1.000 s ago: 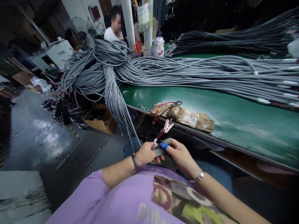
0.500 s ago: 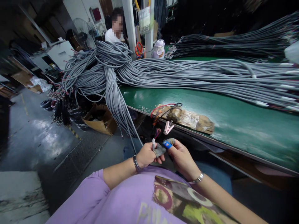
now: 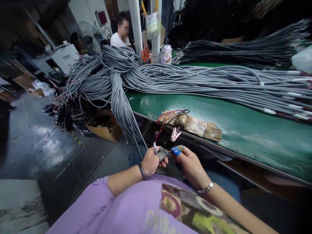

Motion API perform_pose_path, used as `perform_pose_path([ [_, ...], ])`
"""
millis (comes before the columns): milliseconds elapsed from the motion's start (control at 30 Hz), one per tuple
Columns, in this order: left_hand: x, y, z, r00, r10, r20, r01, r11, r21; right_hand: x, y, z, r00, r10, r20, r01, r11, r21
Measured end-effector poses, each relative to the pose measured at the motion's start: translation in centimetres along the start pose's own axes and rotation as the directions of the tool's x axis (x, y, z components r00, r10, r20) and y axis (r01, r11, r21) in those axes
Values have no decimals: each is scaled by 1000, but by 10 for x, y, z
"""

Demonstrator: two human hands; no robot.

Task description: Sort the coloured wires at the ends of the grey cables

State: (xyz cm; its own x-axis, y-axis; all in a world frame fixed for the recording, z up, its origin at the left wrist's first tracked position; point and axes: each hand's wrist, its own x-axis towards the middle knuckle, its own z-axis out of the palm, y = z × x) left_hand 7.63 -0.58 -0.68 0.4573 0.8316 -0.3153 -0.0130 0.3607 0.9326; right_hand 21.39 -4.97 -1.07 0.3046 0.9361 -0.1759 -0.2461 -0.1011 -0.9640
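My left hand (image 3: 150,162), thumb wrapped in grey tape, is closed around a grey cable (image 3: 155,149). The cable's white-banded end points up, and thin coloured wires (image 3: 156,136) fan out of it. Just to the right, my right hand (image 3: 191,164) has a blue cover on one finger and tape on another. It pinches thin dark and reddish wires (image 3: 170,151) that stretch between the two hands; their ends are hidden by the fingers. Beyond the hands, a pink clip (image 3: 175,134) sits at the bench edge beside a taped wooden board (image 3: 201,126) with red and black leads.
Grey cables (image 3: 195,79) lie in a thick bundle along the green bench (image 3: 243,125) and hang over its left end. Black cables (image 3: 234,52) lie further back. A cardboard box (image 3: 104,126) stands on the floor at left. A person (image 3: 119,35) sits behind a post.
The cable end in my left hand has tilted and shifted left, its wires more spread. My hands have parted slightly, showing thin wires between them.
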Motion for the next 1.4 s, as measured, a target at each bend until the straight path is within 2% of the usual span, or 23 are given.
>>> perform_pose_path([
  [133,2,1,-2,1000,8,14,-8,999,31,2,-5,-5,1000,15,7,-15,999,34],
  [300,2,2,-2,997,-2,75,-8,993,122,3,-17,-3,987,35,160,-28,999,-42],
  [367,2,2,-1,995,1,98,-14,991,136,4,-17,0,983,51,179,-40,997,-61],
  [467,1,2,0,995,17,95,-30,991,130,7,-10,2,992,85,91,-85,996,-1],
  [567,0,4,-2,996,16,92,-26,993,116,15,-3,-6,991,122,-53,-110,977,183],
  [633,-2,9,-3,994,-11,106,0,994,106,23,-3,-14,987,147,-71,-118,943,310],
  [700,-3,16,-5,990,-58,129,51,997,60,30,-5,-20,979,205,-1,-190,910,368],
  [767,-2,25,-5,980,-103,168,106,994,-10,35,-9,-21,960,252,125,-280,885,372],
  [833,0,34,-3,970,-122,210,138,988,-64,39,-13,-18,941,234,246,-311,883,351],
  [900,3,40,0,965,-120,235,148,983,-108,42,-17,-11,945,156,289,-248,914,321],
  [1000,9,44,4,966,-108,235,148,976,-161,45,-19,-3,989,3,150,-40,970,241],
  [1067,13,42,6,969,-107,224,150,971,-184,47,-19,0,997,-41,72,24,973,228],
  [1100,14,41,6,969,-109,221,152,970,-189,49,-18,1,997,-21,77,1,967,253],
  [1233,18,36,8,969,-118,218,159,971,-181,56,-17,5,971,162,174,-222,878,423],
  [1400,21,30,9,969,-136,208,172,972,-163,58,-18,8,972,175,160,-233,824,516],
])
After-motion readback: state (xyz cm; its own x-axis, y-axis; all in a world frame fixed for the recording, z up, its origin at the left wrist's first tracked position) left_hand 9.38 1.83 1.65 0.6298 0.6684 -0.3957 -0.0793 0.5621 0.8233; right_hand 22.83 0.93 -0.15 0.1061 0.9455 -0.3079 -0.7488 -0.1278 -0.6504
